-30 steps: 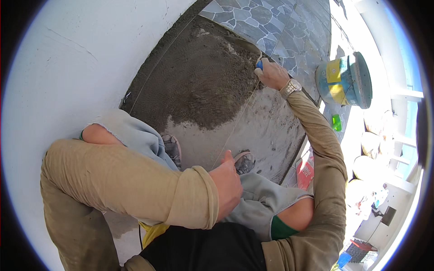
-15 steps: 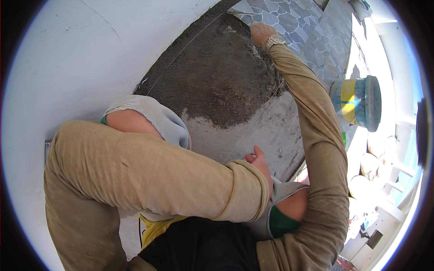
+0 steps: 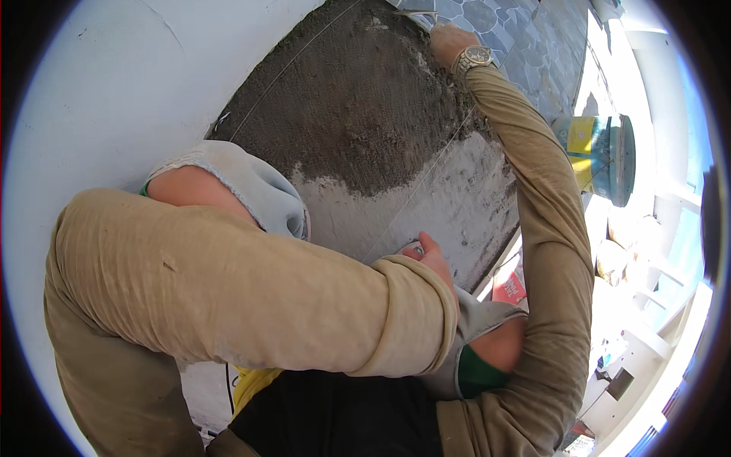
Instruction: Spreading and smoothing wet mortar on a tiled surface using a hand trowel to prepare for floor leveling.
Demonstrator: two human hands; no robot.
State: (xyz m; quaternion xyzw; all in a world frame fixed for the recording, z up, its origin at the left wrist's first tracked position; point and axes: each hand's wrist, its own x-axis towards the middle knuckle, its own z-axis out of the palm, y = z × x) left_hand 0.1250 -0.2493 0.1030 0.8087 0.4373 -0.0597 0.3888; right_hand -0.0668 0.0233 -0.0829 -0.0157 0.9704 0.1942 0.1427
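My right hand (image 3: 451,44), with a watch (image 3: 477,56) at the wrist, is stretched to the far edge of the dark wet mortar (image 3: 358,99). Its fingers are closed around what looks like a trowel (image 3: 416,13), whose thin pale blade pokes out on the left; the handle is hidden. Across my knees lies my left forearm, and my left hand (image 3: 435,259) hangs beside the right knee above bare concrete (image 3: 343,217). Some of its fingers show apart, and the sleeve covers the others. A small grey edge by those fingertips is unclear.
A white wall (image 3: 129,91) runs along the left. Grey stone-pattern tiles (image 3: 525,34) border the mortar at the far side. Taut strings (image 3: 426,171) cross the floor. On the right stand a blue-green bucket (image 3: 609,156) and, nearer, a red packet (image 3: 509,288).
The view has shifted, so the floor and bucket sit a little higher in it. My right hand stays by the far mortar edge, slightly more to the right. More of the red packet shows.
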